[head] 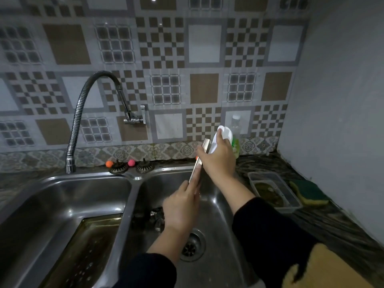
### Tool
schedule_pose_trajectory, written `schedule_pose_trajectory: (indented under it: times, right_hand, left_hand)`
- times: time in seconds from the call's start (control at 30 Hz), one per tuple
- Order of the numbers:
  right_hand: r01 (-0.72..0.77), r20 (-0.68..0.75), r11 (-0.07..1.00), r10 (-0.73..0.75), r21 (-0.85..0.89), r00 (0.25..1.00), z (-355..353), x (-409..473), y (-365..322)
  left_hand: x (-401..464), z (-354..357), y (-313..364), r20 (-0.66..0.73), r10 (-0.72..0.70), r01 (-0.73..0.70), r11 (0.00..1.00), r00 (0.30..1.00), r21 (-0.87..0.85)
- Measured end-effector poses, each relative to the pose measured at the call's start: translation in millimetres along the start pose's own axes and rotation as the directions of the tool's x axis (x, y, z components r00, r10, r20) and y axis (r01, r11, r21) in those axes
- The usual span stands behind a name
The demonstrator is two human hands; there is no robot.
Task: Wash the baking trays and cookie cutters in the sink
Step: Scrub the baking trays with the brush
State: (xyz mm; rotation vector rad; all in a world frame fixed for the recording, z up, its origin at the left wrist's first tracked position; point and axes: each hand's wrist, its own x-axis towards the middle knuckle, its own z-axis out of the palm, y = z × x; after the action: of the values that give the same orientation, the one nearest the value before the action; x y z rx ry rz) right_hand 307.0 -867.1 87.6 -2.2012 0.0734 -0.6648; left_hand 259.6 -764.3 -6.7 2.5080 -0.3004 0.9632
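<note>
A metal baking tray point(197, 163) stands on edge above the right basin point(216, 213), so I see only its thin rim. My right hand point(218, 159) grips its upper end together with a white piece point(224, 133), cloth or plastic, I cannot tell which. My left hand point(182, 206) holds the lower end between thumb and extended fingers. A second tray point(87, 246), brownish and wet, lies flat in the left basin point(62, 196). Small metal cookie cutters point(156, 218) sit on the right basin's floor, partly hidden by my left hand.
A flexible faucet point(76, 125) hangs over the left basin, no water running. A green dish soap bottle point(235, 134) stands behind my right hand. On the counter at right are a clear plastic container point(274, 190), a green-yellow sponge point(309, 193) and a wooden board point(324, 271). Two strainers point(131, 167) rest behind the sink.
</note>
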Motion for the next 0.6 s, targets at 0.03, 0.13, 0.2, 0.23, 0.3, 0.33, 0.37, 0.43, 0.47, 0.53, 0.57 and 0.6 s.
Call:
schedule_pose_trajectory:
  times: [0.03,0.13,0.2,0.23,0.3,0.33,0.37,0.43,0.47,0.53,0.57,0.6]
  right_hand:
    - [0.010,-0.004,1.000,-0.010,0.000,1.000,2,-1,1]
    - [0.045,-0.027,0.995,-0.043,0.085,0.999,8,-4,2]
    - [0.064,-0.033,0.983,-0.059,0.173,0.998,11,-4,-1]
    - [0.070,-0.029,0.972,-0.065,0.224,0.997,12,-5,-5]
    - [0.066,0.001,0.941,-0.070,0.331,0.998,18,-6,-14]
    - [0.054,0.024,0.926,-0.068,0.374,0.997,21,-9,-18]
    - [0.044,0.047,0.911,-0.070,0.410,0.996,24,-12,-24]
    - [0.008,0.098,0.873,-0.064,0.487,0.993,32,-18,-34]
    - [-0.025,0.126,0.848,-0.049,0.530,0.991,37,-21,-39]
    - [-0.099,0.183,0.796,-0.015,0.597,0.983,49,-28,-50]
    - [-0.122,0.204,0.788,-0.005,0.603,0.979,55,-31,-55]
    - [-0.127,0.211,0.798,-0.001,0.589,0.977,64,-34,-60]
  left_hand:
    - [-3,-1,-2,0.014,0.019,-0.019,0.999,1.000,0.030]
    - [-7,-16,-7,0.076,-0.040,0.042,0.999,0.996,-0.025]
    - [-4,-21,-19,0.106,-0.163,0.172,0.982,0.981,-0.082]
    - [0,-23,-28,0.138,-0.246,0.260,0.961,0.959,-0.093]
    - [6,-25,-53,0.178,-0.381,0.401,0.912,0.907,-0.089]
    - [7,-28,-67,0.194,-0.429,0.450,0.890,0.882,-0.079]
    - [6,-30,-80,0.215,-0.470,0.493,0.867,0.856,-0.069]
    - [3,-37,-105,0.259,-0.529,0.564,0.821,0.808,-0.082]
    - [0,-42,-115,0.283,-0.545,0.593,0.797,0.789,-0.117]
    - [-6,-52,-134,0.304,-0.542,0.607,0.772,0.784,-0.188]
    - [-10,-59,-144,0.299,-0.526,0.593,0.777,0.796,-0.212]
    - [-13,-66,-154,0.289,-0.511,0.577,0.785,0.809,-0.227]
